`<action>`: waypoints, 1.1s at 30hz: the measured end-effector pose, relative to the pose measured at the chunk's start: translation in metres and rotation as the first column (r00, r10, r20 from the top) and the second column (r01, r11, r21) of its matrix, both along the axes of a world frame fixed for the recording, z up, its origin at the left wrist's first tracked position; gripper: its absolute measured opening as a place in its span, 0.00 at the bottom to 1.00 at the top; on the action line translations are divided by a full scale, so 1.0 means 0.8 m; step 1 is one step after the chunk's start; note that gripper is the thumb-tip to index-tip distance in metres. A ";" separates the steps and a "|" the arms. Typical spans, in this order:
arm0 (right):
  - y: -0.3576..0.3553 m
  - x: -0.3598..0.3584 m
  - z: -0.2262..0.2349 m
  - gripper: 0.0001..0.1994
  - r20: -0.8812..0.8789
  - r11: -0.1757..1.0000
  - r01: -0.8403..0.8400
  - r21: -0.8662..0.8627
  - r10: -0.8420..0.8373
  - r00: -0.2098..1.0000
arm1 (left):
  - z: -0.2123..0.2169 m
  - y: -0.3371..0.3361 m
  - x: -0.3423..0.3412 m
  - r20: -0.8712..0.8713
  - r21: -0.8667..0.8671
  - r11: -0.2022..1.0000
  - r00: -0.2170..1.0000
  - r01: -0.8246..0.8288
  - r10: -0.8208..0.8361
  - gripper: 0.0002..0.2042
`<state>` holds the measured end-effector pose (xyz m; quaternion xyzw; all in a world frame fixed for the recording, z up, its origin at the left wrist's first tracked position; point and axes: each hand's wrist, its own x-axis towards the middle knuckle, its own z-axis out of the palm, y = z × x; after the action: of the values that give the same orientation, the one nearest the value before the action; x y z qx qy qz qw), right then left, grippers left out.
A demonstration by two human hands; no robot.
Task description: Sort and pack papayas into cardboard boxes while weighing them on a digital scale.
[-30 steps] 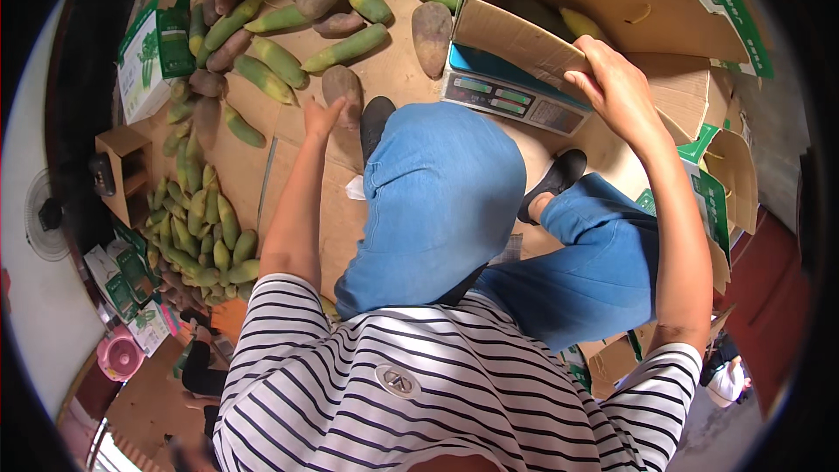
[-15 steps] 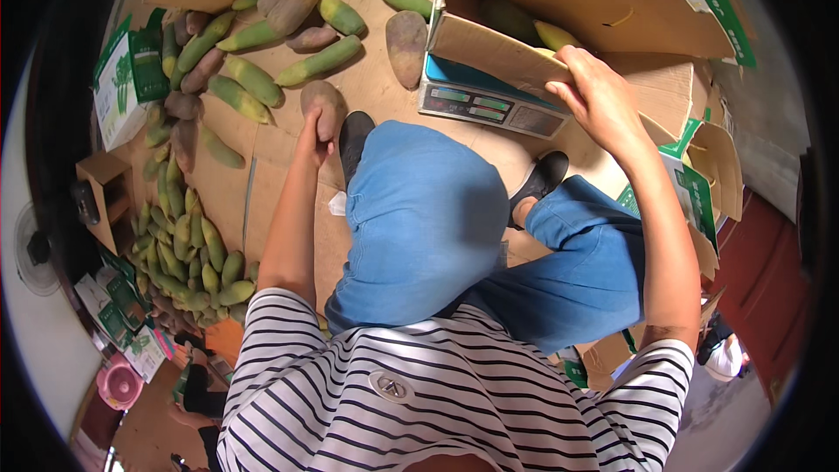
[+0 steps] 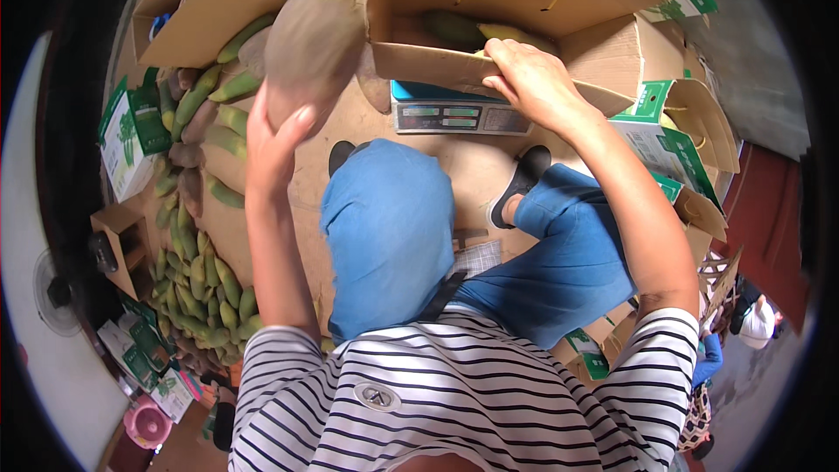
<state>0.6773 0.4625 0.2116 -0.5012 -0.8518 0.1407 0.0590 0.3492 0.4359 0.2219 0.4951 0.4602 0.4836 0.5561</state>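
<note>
My left hand point(image 3: 278, 135) is wrapped round the lower end of a big radish point(image 3: 313, 48), brownish-purple with a green tip and smeared by motion. It is raised just left of an open cardboard box point(image 3: 419, 61). My right hand point(image 3: 535, 79) grips the upper edge of the box's near flap, its fingers over the rim. Inside the box lie a dark green radish point(image 3: 450, 28) and a yellow-green radish point(image 3: 517, 35), partly hidden by the flap and hand. Beneath the box stands a flat weighing scale point(image 3: 463, 118) with a blue top and several small displays.
Loose radishes point(image 3: 199, 105) lie on the floor to the left, with a heap of smaller ones point(image 3: 205, 284) nearer me. A brown carton point(image 3: 214, 22) stands at the far left. Green-and-white cartons point(image 3: 131, 135) point(image 3: 669, 135) flank both sides. My knee point(image 3: 393, 236) rises between my arms.
My left hand has lifted the radish off the floor, up towards the box. My right hand stays on the flap. The whole view has shifted slightly.
</note>
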 end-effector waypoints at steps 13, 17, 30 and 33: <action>0.004 -0.003 0.005 0.14 -0.017 1.000 -0.025 -0.003 0.025 1.000 | -0.186 0.059 -0.049 -0.388 -0.142 0.975 0.916 -0.168 0.102 0.18; 0.001 0.000 0.004 0.14 0.009 1.000 -0.007 -0.019 0.007 1.000 | -0.244 0.028 -0.009 -0.901 -0.019 0.995 0.429 0.096 -0.058 0.16; 0.004 -0.005 0.011 0.14 -0.020 0.998 -0.005 -0.065 0.004 1.000 | -0.306 0.058 0.020 -0.947 -0.239 0.864 -0.303 0.443 -0.106 0.11; 0.004 -0.003 0.011 0.14 -0.026 0.998 0.000 -0.069 -0.002 1.000 | -0.303 0.089 -0.035 -0.989 -0.111 0.974 0.114 -0.198 -0.090 0.24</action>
<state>0.6752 0.4657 0.2207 -0.5014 -0.8454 0.1764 0.0528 0.3212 0.5072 -0.0204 0.6099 0.7799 -0.0013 0.1405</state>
